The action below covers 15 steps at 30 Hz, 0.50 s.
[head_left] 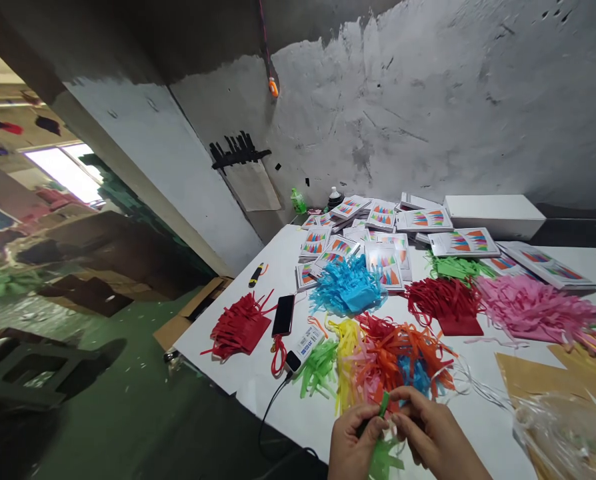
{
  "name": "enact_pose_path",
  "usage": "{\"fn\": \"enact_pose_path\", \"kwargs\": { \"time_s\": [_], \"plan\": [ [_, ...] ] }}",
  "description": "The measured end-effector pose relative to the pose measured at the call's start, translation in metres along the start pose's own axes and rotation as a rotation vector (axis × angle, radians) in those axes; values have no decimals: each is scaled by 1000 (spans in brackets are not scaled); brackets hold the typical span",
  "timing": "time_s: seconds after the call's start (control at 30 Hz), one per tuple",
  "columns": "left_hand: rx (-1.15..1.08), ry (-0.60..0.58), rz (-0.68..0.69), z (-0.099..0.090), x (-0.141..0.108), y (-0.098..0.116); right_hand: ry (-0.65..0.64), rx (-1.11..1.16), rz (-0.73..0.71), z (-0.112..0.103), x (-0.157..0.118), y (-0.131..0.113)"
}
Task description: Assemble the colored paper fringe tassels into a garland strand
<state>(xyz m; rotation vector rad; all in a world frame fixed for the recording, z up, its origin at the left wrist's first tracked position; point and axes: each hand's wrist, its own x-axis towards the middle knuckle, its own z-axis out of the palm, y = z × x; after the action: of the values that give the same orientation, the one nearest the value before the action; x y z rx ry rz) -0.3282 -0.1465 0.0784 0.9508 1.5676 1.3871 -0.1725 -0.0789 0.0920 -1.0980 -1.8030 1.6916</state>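
Near the front edge of the white table, my left hand (352,440) pinches a green tissue paper tassel (385,459), its cut strips hanging below the fingers. My right hand (428,427) is closed at the tassel's twisted top, thumb and fingertips on it. Just beyond my hands lies a heap of orange tassels (423,343), with red, pink and blue strips among them. Yellow strips (348,360) lie along its left side, and another bunch of green strips (321,367) is beside those.
Fringed paper stacks lie further back: blue (348,287), dark red (443,303), pink (538,307) and red (243,327). Several printed packets (383,263) are piled by the wall. A phone (283,315), a cabled white device (305,343), a cutter (255,275) and a plastic bag (568,427) surround the work.
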Motion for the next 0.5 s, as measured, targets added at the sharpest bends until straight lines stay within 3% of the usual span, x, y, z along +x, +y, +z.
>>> {"fn": "enact_pose_path", "kwargs": {
  "time_s": [0.23,0.4,0.5],
  "plan": [
    [47,-53,54,0,0,-16,63,-125,-99,-3,-4,-8],
    [193,-130,289,-3,-3,-10,-99,219,75,2,2,5],
    [309,-129,371,-2,-5,-18,-89,101,54,3,3,11]
  ]
}}
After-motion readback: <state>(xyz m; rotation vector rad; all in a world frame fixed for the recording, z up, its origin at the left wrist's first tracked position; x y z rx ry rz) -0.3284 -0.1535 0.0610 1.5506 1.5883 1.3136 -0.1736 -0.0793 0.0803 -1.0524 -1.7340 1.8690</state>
